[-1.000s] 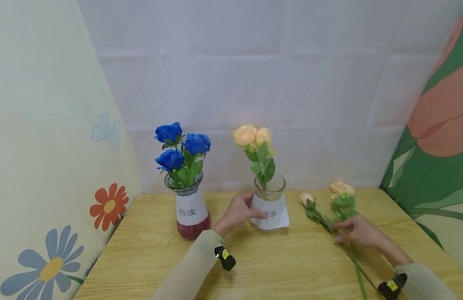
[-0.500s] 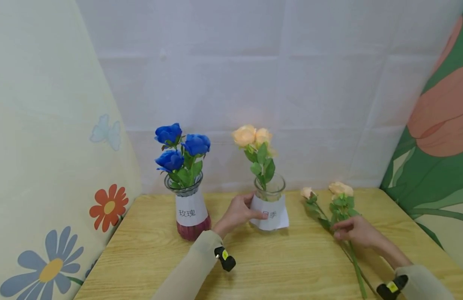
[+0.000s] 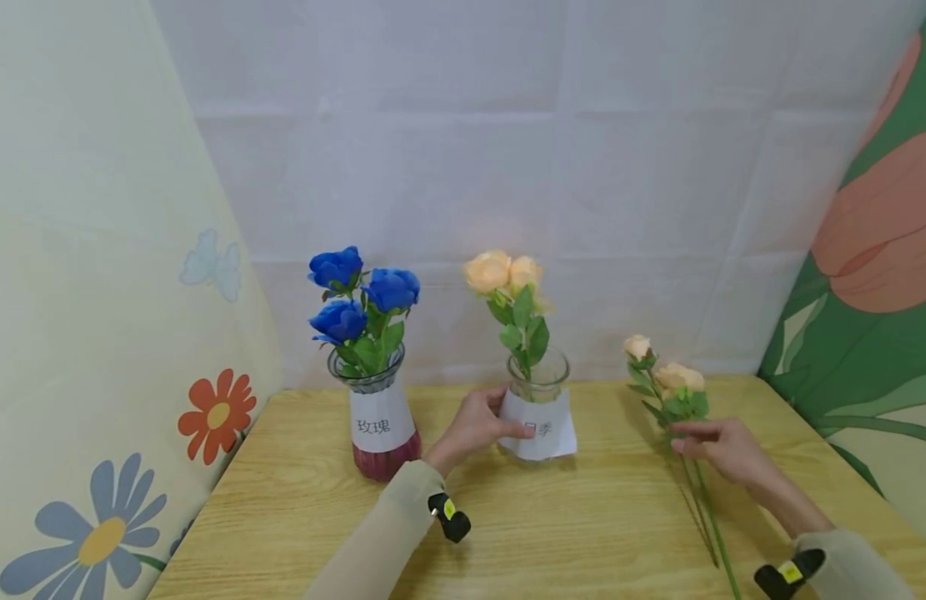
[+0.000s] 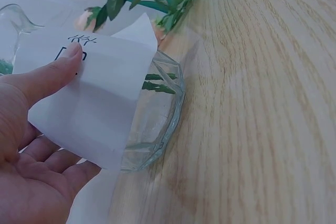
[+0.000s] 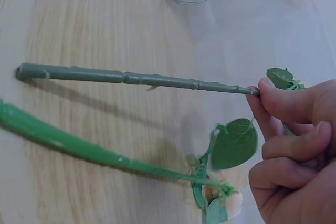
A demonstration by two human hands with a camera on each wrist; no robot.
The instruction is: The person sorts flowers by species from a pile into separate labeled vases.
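Note:
My left hand [image 3: 478, 427] grips a clear glass vase [image 3: 541, 375] by its white paper label [image 4: 100, 93], thumb across the front and fingers behind. Two peach flowers [image 3: 488, 271] with green leaves lean left in this vase. Between thumb and fingertip, my right hand [image 3: 725, 452] pinches the dark green stem [image 5: 157, 81] of a flower with a small peach bloom [image 3: 638, 347]. Its lower end slants down to the table. Below that stem, a second peach flower [image 3: 682, 379] with a fuller bloom and a bright green stem [image 5: 79, 145] lies on the table.
Left of the glass vase stands a reddish-bottomed vase [image 3: 387, 457] with a paper label, bearing three blue flowers [image 3: 393, 288]. The wooden table [image 3: 553, 533] ends against a white cloth [image 3: 432, 167] at the back. Flower-printed panels flank both sides.
My right hand has raised the small-bloomed flower, its bloom moving up and right beside the fuller one. The left hand stays on the glass vase.

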